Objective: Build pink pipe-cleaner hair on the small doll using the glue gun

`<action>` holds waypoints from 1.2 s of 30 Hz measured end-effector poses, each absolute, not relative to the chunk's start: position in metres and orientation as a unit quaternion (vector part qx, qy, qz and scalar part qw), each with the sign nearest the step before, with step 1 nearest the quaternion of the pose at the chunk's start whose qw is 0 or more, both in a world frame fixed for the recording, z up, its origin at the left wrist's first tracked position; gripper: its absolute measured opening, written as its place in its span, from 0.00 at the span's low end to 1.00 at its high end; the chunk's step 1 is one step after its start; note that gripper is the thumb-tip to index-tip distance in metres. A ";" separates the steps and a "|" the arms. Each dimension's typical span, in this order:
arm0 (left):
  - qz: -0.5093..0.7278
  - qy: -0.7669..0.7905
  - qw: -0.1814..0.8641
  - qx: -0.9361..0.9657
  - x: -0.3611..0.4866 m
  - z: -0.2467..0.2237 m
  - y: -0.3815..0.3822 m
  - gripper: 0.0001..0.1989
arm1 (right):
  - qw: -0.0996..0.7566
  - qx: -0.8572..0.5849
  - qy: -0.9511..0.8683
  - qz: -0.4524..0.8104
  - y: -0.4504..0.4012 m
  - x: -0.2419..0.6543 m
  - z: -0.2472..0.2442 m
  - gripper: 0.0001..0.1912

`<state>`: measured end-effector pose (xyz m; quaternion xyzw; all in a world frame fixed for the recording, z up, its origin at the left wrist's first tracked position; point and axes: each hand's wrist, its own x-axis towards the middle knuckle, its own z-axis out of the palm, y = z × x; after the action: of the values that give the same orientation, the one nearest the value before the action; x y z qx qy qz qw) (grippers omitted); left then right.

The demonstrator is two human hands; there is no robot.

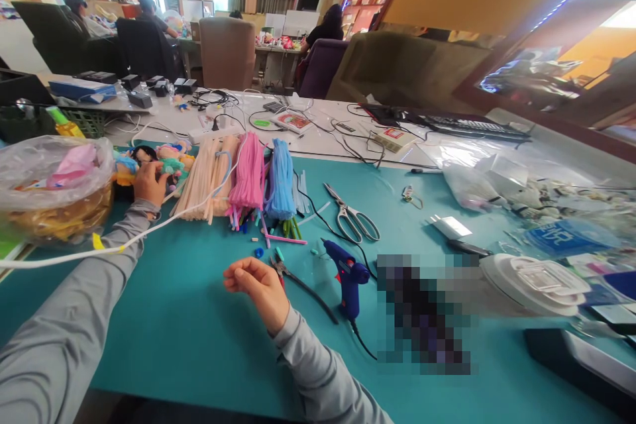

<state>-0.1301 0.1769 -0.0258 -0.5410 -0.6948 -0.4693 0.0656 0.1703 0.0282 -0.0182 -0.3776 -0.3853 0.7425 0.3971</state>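
My left hand reaches into a pile of small colourful dolls at the far left, its fingers bent against them. What lies between those fingers is partly hidden. My right hand hovers over the green mat, fingers curled together, with no object visible in them. Just beyond it are pliers and a blue glue gun standing on the mat. Bundles of peach, pink and blue pipe cleaners lie to the right of my left hand.
Scissors lie behind the glue gun. A white cable crosses above my left forearm. A plastic bag stands at the left. Further right are a white charger, a white lidded container and bagged items. People sit in the background.
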 end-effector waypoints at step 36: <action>-0.417 -0.607 0.055 -0.674 -0.115 -0.038 0.033 0.10 | 0.432 -0.407 -0.416 0.689 0.029 0.170 -0.017 0.34</action>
<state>-0.1154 0.0328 -0.0384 -0.6738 -0.6074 -0.4172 0.0553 0.1697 0.0293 -0.0168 -0.4073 -0.4158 0.6887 0.4322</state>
